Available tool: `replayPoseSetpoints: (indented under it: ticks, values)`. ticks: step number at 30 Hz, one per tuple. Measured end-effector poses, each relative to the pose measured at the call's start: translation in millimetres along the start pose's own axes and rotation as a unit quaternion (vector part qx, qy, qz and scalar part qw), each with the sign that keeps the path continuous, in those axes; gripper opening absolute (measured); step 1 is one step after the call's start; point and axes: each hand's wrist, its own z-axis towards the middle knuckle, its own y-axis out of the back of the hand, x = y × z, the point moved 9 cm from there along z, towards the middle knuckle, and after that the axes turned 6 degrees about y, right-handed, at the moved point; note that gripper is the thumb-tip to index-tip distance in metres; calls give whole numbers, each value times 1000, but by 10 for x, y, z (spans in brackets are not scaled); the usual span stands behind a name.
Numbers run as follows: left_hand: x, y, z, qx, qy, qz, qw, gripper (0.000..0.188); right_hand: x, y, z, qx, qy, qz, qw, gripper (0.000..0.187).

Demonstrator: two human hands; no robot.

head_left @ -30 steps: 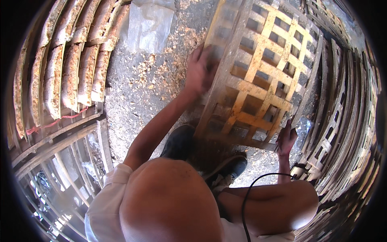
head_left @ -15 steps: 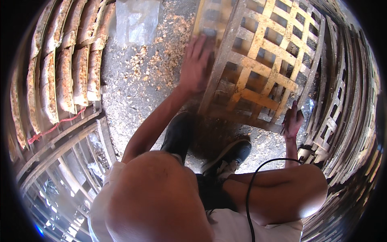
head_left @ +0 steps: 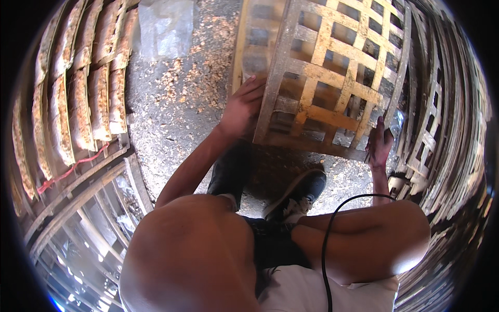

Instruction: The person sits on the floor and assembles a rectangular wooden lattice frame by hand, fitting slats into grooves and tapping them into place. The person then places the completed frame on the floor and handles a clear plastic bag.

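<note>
A yellowed bamboo lattice rack [head_left: 338, 65], a framed grid of slats with square gaps, stands tilted before my feet. My left hand [head_left: 242, 108] is at its left frame edge, the fingers bent in behind the bar and partly hidden there. At the rack's lower right corner, my right hand [head_left: 380, 141] grips the frame, with some fingers out of sight behind it. A second lattice rack [head_left: 238, 47] shows behind the first, at its left, blurred.
Stacked lattice racks [head_left: 457, 114] line the right side. Curved, crusted slabs [head_left: 78, 104] rest on wooden bars [head_left: 78, 200] at left, with a red string [head_left: 78, 165] there. A clear plastic sheet [head_left: 165, 31] and crumbs lie on the floor. A black cable [head_left: 326, 249] crosses my lap.
My left hand has come down along the rack's left edge, and its spread fingers have bent in behind the bar. The rack appears slightly farther left; my right hand stays at its corner.
</note>
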Motion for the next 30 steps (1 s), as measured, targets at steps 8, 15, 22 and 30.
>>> replayPoseSetpoints:
  ticks: [8,15,22,30]
  values:
    - [213,-406,-186,89,178,-274,941,42,58,44,-85,12,-11,33,999,45]
    - [176,-221,-246,141,155,-251,945,48,46,-183,-230,27,-58,-22,998,53]
    - [401,-643,-599,114,311,-558,761,44,50,-541,-269,65,-62,7,996,51]
    - [416,291,-634,-86,205,-195,955,38,284,-754,-67,76,-76,89,990,42]
